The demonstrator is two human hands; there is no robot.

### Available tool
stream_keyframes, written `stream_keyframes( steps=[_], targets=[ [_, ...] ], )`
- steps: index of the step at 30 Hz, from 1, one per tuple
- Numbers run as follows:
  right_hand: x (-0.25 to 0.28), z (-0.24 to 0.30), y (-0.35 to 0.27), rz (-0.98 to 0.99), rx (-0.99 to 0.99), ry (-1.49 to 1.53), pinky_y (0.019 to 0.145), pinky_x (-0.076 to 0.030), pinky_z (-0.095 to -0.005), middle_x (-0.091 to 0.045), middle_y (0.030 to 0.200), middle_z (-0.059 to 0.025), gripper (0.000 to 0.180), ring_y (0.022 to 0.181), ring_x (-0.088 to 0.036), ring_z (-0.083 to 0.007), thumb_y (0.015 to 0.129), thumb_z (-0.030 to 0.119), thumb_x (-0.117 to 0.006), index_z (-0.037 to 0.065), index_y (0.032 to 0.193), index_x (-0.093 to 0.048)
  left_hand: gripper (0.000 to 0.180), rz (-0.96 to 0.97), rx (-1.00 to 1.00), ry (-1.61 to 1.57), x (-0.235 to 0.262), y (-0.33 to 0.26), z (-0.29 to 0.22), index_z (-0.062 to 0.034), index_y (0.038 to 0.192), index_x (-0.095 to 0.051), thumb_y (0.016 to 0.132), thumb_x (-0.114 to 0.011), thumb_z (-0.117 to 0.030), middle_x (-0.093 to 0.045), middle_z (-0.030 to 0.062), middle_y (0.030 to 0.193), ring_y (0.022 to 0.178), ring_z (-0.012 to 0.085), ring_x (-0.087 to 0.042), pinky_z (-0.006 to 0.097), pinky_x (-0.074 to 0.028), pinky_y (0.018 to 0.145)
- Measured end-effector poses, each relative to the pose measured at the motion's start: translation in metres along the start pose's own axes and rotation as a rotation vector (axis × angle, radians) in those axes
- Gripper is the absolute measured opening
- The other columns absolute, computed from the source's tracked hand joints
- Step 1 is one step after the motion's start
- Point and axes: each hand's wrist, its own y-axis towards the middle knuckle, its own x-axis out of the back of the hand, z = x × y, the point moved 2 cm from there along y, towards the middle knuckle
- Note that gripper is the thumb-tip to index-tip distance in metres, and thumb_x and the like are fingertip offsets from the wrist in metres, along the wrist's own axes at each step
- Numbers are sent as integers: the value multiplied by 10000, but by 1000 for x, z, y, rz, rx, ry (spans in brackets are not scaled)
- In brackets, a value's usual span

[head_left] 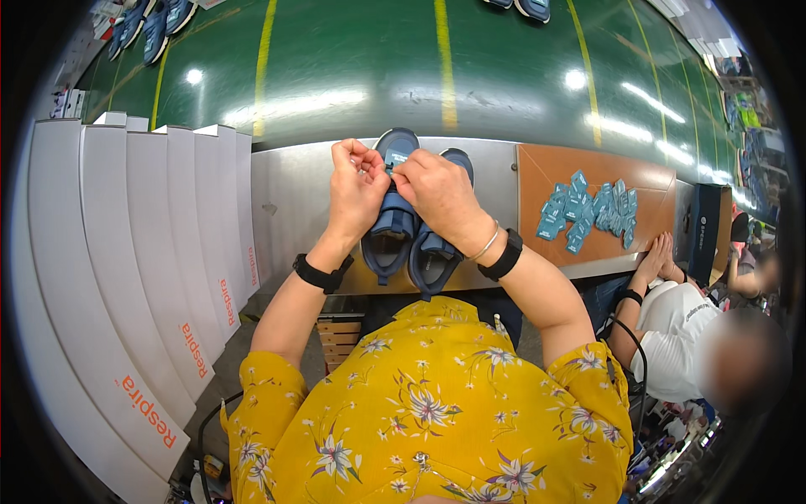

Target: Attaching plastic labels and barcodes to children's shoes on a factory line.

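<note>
Under both hands, dark-blue shoes (401, 227)

Whatever is pinched between the fingertips of the left hand (357, 189) and right hand (437, 191) is too small to be made out. The middle of the two blue shoes (401, 244) is covered by both hands. More shoes (151, 25) are cut off at the top edge.

Both forearms reach forward — left hand (357, 189) and right hand (437, 191) meet, fingertips pinched together.
</note>
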Motion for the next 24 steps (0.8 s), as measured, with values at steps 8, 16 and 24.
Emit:
stream_keyframes(
  steps=[8, 16, 24],
  targets=[
    [-3, -2, -2, -40, -57, 64, 698, -562, -410, -629, 876, -108, 99, 836, -670, -309, 849, 125, -730, 45, 859, -673, 407, 67, 21, -44, 3, 2, 5, -58, 1185, -377, 901, -598, 132, -569, 79, 1020, 878, 104, -551, 226, -527, 751],
    [-4, -6, -2, -83, -112, 182, 723, -551, -411, -649, 887, -108, 94, 849, -666, -320, 841, 109, -746, 45, 875, -686, 276, 178, 62, -1, 13, 6, -2, -28, 1120, -518, 904, -644, 88, -589, 38, 1010, 872, 82, -568, 212, -525, 753],
    [9, -22, -11, -7, -260, 436, 739, -543, -366, -699, 941, -110, 155, 846, -671, -284, 851, 54, -728, 44, 1006, -717, 214, 201, 123, 159, 16, 6, -16, -12, 1033, -662, 849, -769, -13, -646, -19, 911, 768, 44, -532, 200, -479, 708]
  ],
)
